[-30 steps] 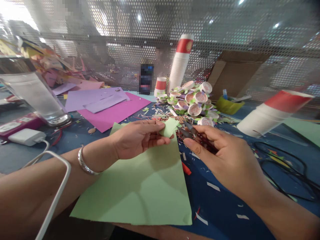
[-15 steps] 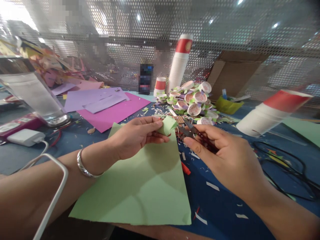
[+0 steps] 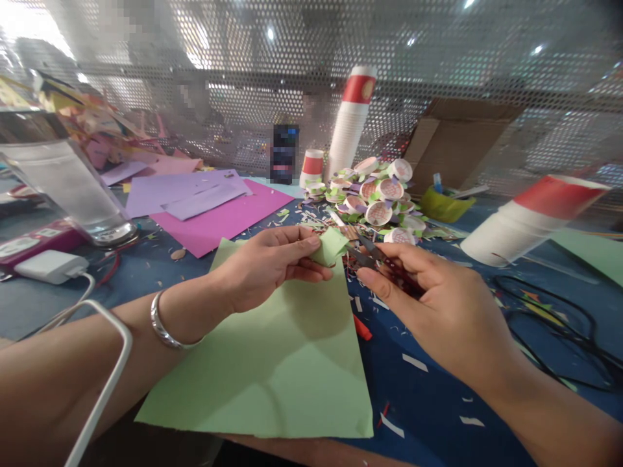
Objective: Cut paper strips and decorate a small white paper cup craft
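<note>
My left hand [image 3: 280, 259] pinches a small folded piece of green paper [image 3: 331, 246] between thumb and fingers. Wrapped round dark-handled scissors [image 3: 377, 256] is my right hand [image 3: 433, 292]; the blades stand parted and point left, close to the right edge of the folded piece. Below both hands a large green paper sheet [image 3: 272, 376] lies on the blue table. Just beyond them is a heap of cut paper-cup bottoms [image 3: 379, 201] with green and purple paper bits attached. Part of the scissor handles is hidden by my right fingers.
Behind the heap rises a tall stack of paper cups [image 3: 348, 130]; another cup stack [image 3: 530, 220] leans at right. Purple and magenta sheets [image 3: 219, 224], a glass of water [image 3: 73, 175] and a white charger [image 3: 51, 266] occupy the left. A black cable [image 3: 579, 324] coils at right, and paper scraps are scattered.
My left hand and the folded green paper have shifted slightly right, nearer the scissor blades. My right hand and the scissors have hardly moved.
</note>
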Tool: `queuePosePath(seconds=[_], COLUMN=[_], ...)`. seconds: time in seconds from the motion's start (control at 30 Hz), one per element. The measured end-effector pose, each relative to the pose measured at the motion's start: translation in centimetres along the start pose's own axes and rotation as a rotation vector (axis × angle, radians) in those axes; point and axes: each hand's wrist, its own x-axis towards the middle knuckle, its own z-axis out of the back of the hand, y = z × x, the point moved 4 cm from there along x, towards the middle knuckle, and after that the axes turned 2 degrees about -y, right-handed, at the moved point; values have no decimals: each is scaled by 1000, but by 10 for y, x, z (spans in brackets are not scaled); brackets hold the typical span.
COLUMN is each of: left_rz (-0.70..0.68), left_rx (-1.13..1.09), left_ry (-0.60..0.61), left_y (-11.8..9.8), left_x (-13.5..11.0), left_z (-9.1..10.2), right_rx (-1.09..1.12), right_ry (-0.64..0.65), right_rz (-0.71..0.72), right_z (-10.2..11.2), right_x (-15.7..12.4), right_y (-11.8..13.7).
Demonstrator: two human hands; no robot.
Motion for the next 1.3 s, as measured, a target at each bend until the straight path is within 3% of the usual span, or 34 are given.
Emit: queuePosePath(seconds=[0.37,0.93,1.13,1.3], left_rz=[-29,43,22,-50], left_rx=[172,124,215,375], left_ry=[92,42,41,23], left_y=[5,6,6,2], left_x=[-7,-10,-9,-10], left_z=[-12,-15,-15,-17], right_rx=[9,-162,-85,226], right_ry=[-3,-37,-69,27], right_rz=[46,247,101,-120], right_z=[-1,-5,4,-2], right_x=[-2,-5,2,4], right_y=[4,7,1,-6])
